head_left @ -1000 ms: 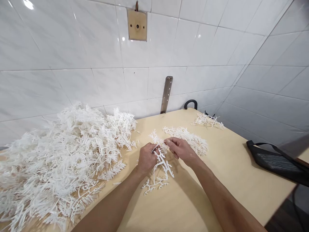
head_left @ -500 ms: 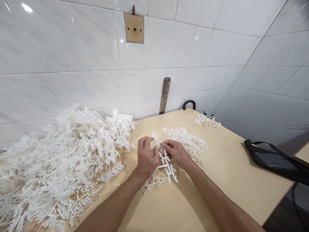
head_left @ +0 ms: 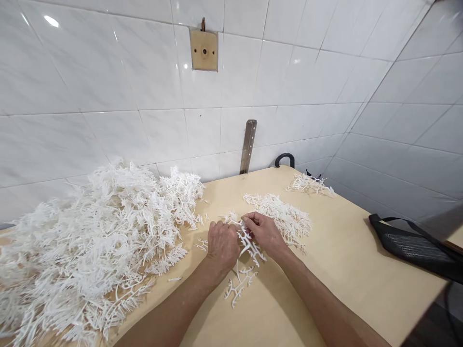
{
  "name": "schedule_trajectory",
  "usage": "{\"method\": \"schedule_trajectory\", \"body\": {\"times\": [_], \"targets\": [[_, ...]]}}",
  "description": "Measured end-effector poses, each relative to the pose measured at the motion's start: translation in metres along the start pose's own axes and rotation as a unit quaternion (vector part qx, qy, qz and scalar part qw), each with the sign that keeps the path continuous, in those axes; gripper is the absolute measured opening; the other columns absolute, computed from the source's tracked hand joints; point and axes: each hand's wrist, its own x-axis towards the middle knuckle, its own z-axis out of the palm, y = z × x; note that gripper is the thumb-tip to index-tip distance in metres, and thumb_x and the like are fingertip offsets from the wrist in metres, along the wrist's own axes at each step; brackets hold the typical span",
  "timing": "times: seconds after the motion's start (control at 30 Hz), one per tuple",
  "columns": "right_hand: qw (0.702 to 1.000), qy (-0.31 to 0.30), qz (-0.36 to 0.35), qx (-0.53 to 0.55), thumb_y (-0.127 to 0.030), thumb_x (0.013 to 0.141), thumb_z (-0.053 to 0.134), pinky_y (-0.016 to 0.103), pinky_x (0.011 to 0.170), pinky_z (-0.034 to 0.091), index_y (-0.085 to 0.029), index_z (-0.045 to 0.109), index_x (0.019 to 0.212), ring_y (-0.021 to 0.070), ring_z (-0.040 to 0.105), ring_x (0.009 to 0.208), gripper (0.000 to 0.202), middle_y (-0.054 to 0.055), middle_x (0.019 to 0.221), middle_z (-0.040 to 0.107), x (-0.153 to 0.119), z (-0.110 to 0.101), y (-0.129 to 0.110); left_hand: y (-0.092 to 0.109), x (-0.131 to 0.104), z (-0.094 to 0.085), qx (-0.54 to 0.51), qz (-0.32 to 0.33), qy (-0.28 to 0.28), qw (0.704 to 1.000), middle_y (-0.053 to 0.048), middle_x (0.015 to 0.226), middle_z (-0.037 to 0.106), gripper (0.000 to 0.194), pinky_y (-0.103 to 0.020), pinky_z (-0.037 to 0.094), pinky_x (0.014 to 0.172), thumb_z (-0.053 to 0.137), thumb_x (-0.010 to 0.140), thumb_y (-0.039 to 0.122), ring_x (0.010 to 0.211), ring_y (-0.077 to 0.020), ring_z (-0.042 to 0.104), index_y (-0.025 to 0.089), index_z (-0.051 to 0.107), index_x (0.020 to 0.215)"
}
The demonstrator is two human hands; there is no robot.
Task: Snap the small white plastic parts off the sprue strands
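Observation:
Between my two hands is a white plastic branch [head_left: 249, 246] with short forked twigs, held above the table. My left hand [head_left: 223, 245] is closed in a fist around part of it, its fingertips hidden behind the knuckles. Thumb and forefinger of my right hand [head_left: 263, 231] pinch the branch near its upper end. A forked part of the white sprig [head_left: 238, 286] hangs below my left hand. Just behind my right hand lies a flat heap of similar white branches [head_left: 280, 212].
A large pile of white plastic branches [head_left: 108, 241] covers the left of the tan table [head_left: 347, 270]. A smaller bunch [head_left: 309, 183] lies at the far right corner. A black curved handle [head_left: 284, 158], a metal strip [head_left: 248, 147] and a black mesh chair part [head_left: 408, 241] border the table.
My left hand has turned and its fingers have curled into a fist. The hanging forked part has swung lower and to the right. My right hand keeps its pinch.

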Motion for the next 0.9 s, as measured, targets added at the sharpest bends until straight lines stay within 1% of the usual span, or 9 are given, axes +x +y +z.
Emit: {"method": "schedule_trajectory", "body": {"times": [0.13, 0.27, 0.4, 0.53, 0.63, 0.7, 0.8, 0.87, 0.9], "targets": [[0.999, 0.002, -0.019, -0.028, -0.051, 0.081, 0.061, 0.028, 0.053, 0.045, -0.02, 0.068, 0.081, 0.0168, 0.057, 0.057, 0.032, 0.002, 0.065, 0.065, -0.004, 0.003, -0.004, -0.001, 0.003, -0.006, -0.089, -0.057, -0.043, 0.993, -0.008, 0.072, 0.068, 0.011, -0.03, 0.031, 0.062, 0.058, 0.08, 0.023, 0.063, -0.0197, 0.055, 0.02, 0.067, 0.074], [0.998, 0.032, -0.039, -0.031, -0.049, 0.083, 0.058, 0.029, 0.055, 0.045, -0.021, 0.068, 0.083, 0.0171, 0.056, 0.058, 0.029, 0.001, 0.065, 0.064, -0.007, 0.007, -0.006, -0.003, 0.006, -0.009, -0.185, -0.092, -0.028, 0.978, -0.002, 0.056, 0.057, 0.022, -0.028, 0.025, 0.055, 0.052, 0.081, 0.019, 0.052, -0.0154, 0.046, 0.021, 0.063, 0.062], [0.994, 0.057, -0.08, -0.055, -0.046, 0.085, 0.057, 0.03, 0.059, 0.046, -0.021, 0.068, 0.085, 0.0188, 0.059, 0.064, 0.028, 0.004, 0.074, 0.068, -0.008, 0.011, -0.006, -0.005, 0.007, -0.008, -0.137, -0.076, 0.033, 0.987, -0.005, 0.06, 0.055, 0.03, -0.029, 0.031, 0.064, 0.049, 0.082, 0.018, 0.065, -0.0182, 0.049, 0.02, 0.061, 0.055], [0.991, 0.055, -0.107, -0.064, -0.045, 0.087, 0.056, 0.03, 0.061, 0.047, -0.021, 0.067, 0.088, 0.0196, 0.06, 0.068, 0.027, 0.005, 0.079, 0.069, -0.009, 0.01, -0.006, -0.008, 0.008, -0.009, -0.083, -0.087, 0.07, 0.99, -0.008, 0.071, 0.06, 0.029, -0.033, 0.033, 0.073, 0.05, 0.084, 0.023, 0.077, -0.0221, 0.051, 0.021, 0.069, 0.061], [0.993, 0.06, -0.091, -0.055, -0.047, 0.088, 0.054, 0.03, 0.057, 0.048, -0.021, 0.066, 0.09, 0.0187, 0.061, 0.065, 0.029, 0.005, 0.083, 0.069, -0.008, 0.008, -0.004, -0.009, 0.007, -0.01, -0.142, -0.104, 0.02, 0.984, -0.006, 0.062, 0.059, 0.025, -0.03, 0.031, 0.065, 0.055, 0.08, 0.023, 0.065, -0.0189, 0.051, 0.021, 0.069, 0.06], [0.989, 0.076, -0.109, -0.067, -0.047, 0.089, 0.054, 0.03, 0.061, 0.049, -0.021, 0.067, 0.09, 0.0192, 0.062, 0.069, 0.029, 0.006, 0.086, 0.069, -0.008, 0.008, -0.002, -0.009, 0.007, -0.01, -0.202, -0.124, -0.026, 0.971, -0.002, 0.056, 0.058, 0.021, -0.027, 0.028, 0.058, 0.056, 0.077, 0.021, 0.055, -0.0158, 0.047, 0.021, 0.069, 0.06], [0.975, 0.104, -0.168, -0.096, -0.044, 0.089, 0.054, 0.032, 0.072, 0.05, -0.02, 0.067, 0.089, 0.0207, 0.063, 0.079, 0.028, 0.007, 0.088, 0.07, -0.006, 0.01, 0.002, -0.007, 0.007, -0.008, -0.259, -0.149, -0.04, 0.954, 0.0, 0.053, 0.056, 0.02, -0.026, 0.026, 0.053, 0.054, 0.075, 0.018, 0.051, -0.0136, 0.045, 0.02, 0.066, 0.058], [0.973, 0.103, -0.184, -0.098, -0.042, 0.09, 0.053, 0.033, 0.072, 0.05, -0.019, 0.067, 0.089, 0.0202, 0.062, 0.079, 0.027, 0.007, 0.088, 0.069, -0.005, 0.013, 0.005, -0.005, 0.008, -0.007, -0.3, -0.16, -0.044, 0.94, 0.001, 0.05, 0.052, 0.022, -0.025, 0.026, 0.052, 0.054, 0.074, 0.016, 0.051, -0.0125, 0.043, 0.018, 0.06, 0.053], [0.974, 0.096, -0.182, -0.091, -0.041, 0.09, 0.053, 0.032, 0.071, 0.05, -0.019, 0.067, 0.089, 0.0198, 0.062, 0.078, 0.026, 0.006, 0.087, 0.069, -0.005, 0.014, 0.006, -0.004, 0.009, -0.006, -0.337, -0.173, -0.054, 0.924, 0.001, 0.049, 0.05, 0.023, -0.025, 0.026, 0.051, 0.054, 0.074, 0.016, 0.05, -0.0118, 0.043, 0.018, 0.057, 0.052]]}}
